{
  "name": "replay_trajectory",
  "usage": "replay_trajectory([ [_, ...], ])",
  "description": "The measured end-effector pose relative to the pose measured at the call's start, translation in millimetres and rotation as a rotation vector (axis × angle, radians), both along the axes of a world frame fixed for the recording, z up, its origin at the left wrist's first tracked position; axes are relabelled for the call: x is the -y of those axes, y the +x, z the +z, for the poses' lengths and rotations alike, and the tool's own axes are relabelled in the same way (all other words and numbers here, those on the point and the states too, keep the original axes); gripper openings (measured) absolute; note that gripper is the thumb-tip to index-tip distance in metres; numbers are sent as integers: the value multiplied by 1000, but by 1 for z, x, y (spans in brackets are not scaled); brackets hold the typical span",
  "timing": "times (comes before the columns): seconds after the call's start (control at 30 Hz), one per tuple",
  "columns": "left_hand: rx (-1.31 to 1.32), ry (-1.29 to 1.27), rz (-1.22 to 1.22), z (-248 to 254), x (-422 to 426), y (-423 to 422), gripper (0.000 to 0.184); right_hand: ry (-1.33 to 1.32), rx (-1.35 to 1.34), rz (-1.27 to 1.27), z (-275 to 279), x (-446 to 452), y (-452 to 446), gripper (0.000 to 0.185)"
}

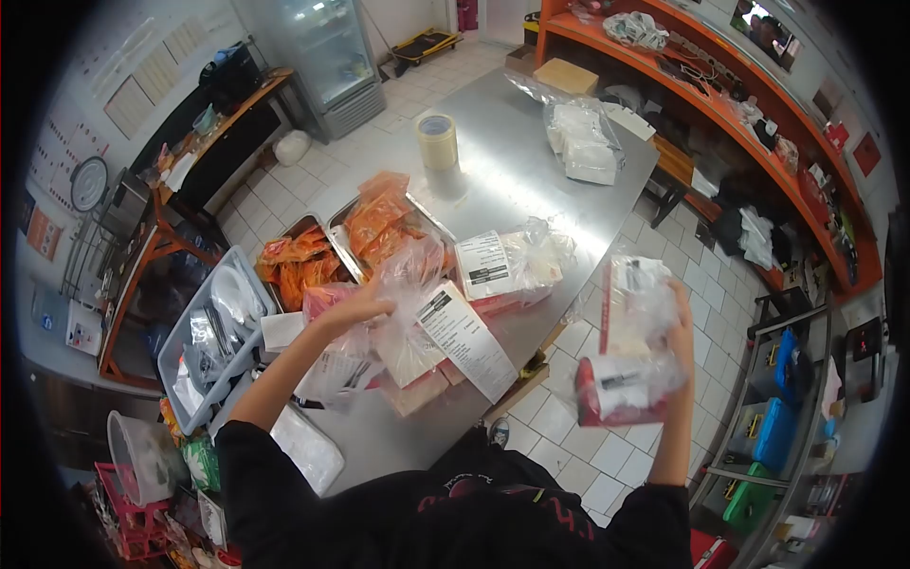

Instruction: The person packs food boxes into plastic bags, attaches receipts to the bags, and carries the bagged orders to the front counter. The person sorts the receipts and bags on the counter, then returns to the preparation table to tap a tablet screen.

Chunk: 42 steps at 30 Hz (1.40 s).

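My left hand (pixel 368 305) is closed on the gathered top of a clear plastic bag (pixel 406 327) on the steel table. A printed receipt (pixel 466 341) hangs over the bag's right side, and pale boxes show through the plastic. Off the table's right edge, my right hand (pixel 681 327) grips a clear bag of red and white boxes (pixel 633 351); its fingers are partly hidden by the plastic. Between the hands, another bagged order (pixel 531 261) with a receipt lies on the table. Metal trays of orange sachets (pixel 377 220) stand just beyond my left hand.
A large roll of tape (pixel 437 142) stands farther back on the table, near bagged white packets (pixel 582 140). At left is a blue-grey bin (pixel 194 398) of plastic lids and cutlery. Orange shelves (pixel 701 95) and a rack with coloured bins (pixel 773 431) line the right.
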<state>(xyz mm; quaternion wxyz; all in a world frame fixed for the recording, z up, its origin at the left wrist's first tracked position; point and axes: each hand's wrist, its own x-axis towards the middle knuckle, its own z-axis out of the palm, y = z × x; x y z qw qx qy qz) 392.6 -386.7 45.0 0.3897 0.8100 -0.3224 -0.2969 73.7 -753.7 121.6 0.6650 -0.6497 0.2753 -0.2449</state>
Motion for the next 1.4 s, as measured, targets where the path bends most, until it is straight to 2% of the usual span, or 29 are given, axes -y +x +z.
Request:
replay_trajectory([
  [0.07, -416, -28, 3, 22, 6, -4, 84, 56, -58, 63, -25, 12, 35, 47],
  [0.13, -528, -30, -13, 47, 5, -6, 80, -171, -253, 158, -37, 14, 75, 57],
  [0.17, -628, -34, -19, 49, 4, -5, 77, -172, -264, 158, -52, 15, 96, 57],
  [0.23, -657, 38, -39, 19, -8, 10, 70, -410, 38, 156, -81, 15, 134, 57],
  [0.27, -677, 79, -45, 8, -14, 10, 67, -405, 24, 170, -75, 7, 149, 57],
  [0.3, -696, 120, -51, 0, -19, 10, 64, -283, 30, 143, -64, -4, 161, 52],
  [0.33, -637, -40, -97, -8, -21, 5, 60, -163, 35, 114, -59, -10, 173, 47],
  [0.37, -569, -201, -141, -14, -22, 1, 56, -160, 21, 126, -63, -9, 185, 47],
  [0.43, -483, -239, -131, -15, -24, -6, 56, -366, -234, 291, -75, -4, 210, 35],
  [0.47, -384, -273, -130, -13, -24, -9, 57, -546, -276, 252, -96, 3, 223, 24],
  [0.5, -385, -279, -121, -7, -23, -14, 57, -551, -276, 262, -105, 6, 230, 24],
  [0.6, -428, -336, -10, 14, -27, -31, 63, -475, -243, 303, -114, 7, 244, 31],
  [0.67, -283, -311, -107, 20, -32, -43, 68, -741, -375, 305, -108, -7, 245, 49],
  [0.7, -279, -313, -104, 16, -36, -48, 68, -744, -372, 307, -103, -15, 246, 49],
  [0.77, -283, -235, -90, 3, -49, -59, 70, -972, -498, 289, -96, -32, 246, 57],
  [0.8, -245, -242, -86, 6, -51, -66, 69, -920, -515, 225, -97, -34, 249, 47],
  [0.83, -238, -241, -95, 4, -55, -73, 69, -919, -510, 213, -103, -29, 247, 47],
  [0.9, -155, 1, -34, -12, -60, -84, 66, -827, -319, 179, -116, -15, 243, 49],
  [1.0, -17, 126, 25, -20, -54, -100, 63, -829, -194, 5, -132, 7, 217, 45],
  [1.07, 56, 156, 87, -17, -42, -107, 61, -413, -270, -80, -143, 28, 183, 41],
  [1.13, 111, 168, 171, -9, -27, -113, 59, 12, -170, -281, -133, 33, 138, 44],
  [1.2, 168, 143, 274, 1, -5, -118, 56, 270, -80, -241, -84, 44, 88, 49],
  [1.3, 255, 49, 444, 18, 45, -129, 53, 322, -30, -282, -76, 93, 19, 45],
  [1.4, 344, -133, 623, 32, 116, -147, 50, 320, -127, -404, -53, 146, -53, 36],
])
